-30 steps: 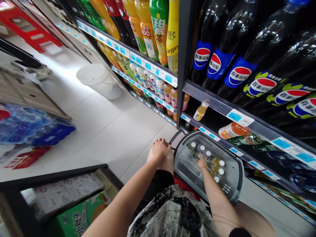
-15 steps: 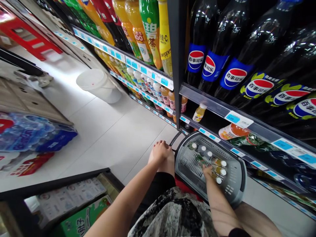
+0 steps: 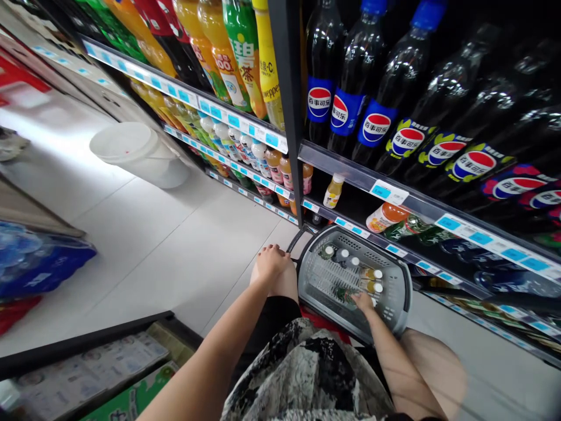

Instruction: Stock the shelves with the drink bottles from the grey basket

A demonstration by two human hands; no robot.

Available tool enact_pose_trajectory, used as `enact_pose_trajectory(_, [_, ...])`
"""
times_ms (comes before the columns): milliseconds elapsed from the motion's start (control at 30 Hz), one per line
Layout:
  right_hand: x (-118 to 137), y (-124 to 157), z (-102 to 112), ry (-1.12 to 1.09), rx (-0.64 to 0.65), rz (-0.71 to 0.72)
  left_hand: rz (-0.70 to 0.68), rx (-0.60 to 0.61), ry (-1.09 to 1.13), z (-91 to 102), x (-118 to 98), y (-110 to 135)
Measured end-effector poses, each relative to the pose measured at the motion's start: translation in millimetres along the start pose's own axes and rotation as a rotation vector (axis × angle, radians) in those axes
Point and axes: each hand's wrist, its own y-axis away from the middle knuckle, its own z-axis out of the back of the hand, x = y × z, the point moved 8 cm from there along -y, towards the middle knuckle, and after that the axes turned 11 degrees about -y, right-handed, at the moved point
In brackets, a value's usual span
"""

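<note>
A grey shopping basket [image 3: 397,295] stands on the floor between my knees and the shelves. Inside it, several small bottles with white caps [image 3: 355,261] stand at the left and right ends. My right hand [image 3: 363,302] reaches into the basket, its fingers closed around the end of a green bottle [image 3: 343,293] that lies tilted low in the middle. The fingertips are partly hidden. My left hand [image 3: 272,261] lies over my left knee beside the basket's black handle [image 3: 297,238], fingers bent over the knee and nothing in them.
Shelves with large cola bottles [image 3: 374,126] rise in front on the right. Below them, a small yellow juice bottle [image 3: 333,191] stands near an orange bottle [image 3: 386,216] lying on its side. A white bucket [image 3: 125,143] stands on the floor to the left, water packs [image 3: 41,257] nearer.
The view has shifted, so shelves and basket appear further left. In the basket, my right hand and the green bottle have moved slightly toward me. My left hand stays on the knee.
</note>
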Motion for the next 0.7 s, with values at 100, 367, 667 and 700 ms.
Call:
enact_pose_trajectory(100, [8, 13, 16, -0.002, 0.013, 0.026, 0.008, 0.004, -0.001, 2.0, 3, 2])
enact_pose_trajectory(367, [29, 92, 97, -0.643, -0.291, 0.261, -0.015, 0.007, 0.024, 5.4, 8, 14])
enact_pose_trajectory(667, [-18, 179, 139, -1.614, -0.604, 0.149, -0.015, -0.02, 0.038, 7.5, 14, 21])
enact_pose_trajectory(700, [-23, 187, 142, -1.67, -0.643, 0.14, -0.019, -0.017, 0.042, 7.6, 14, 21])
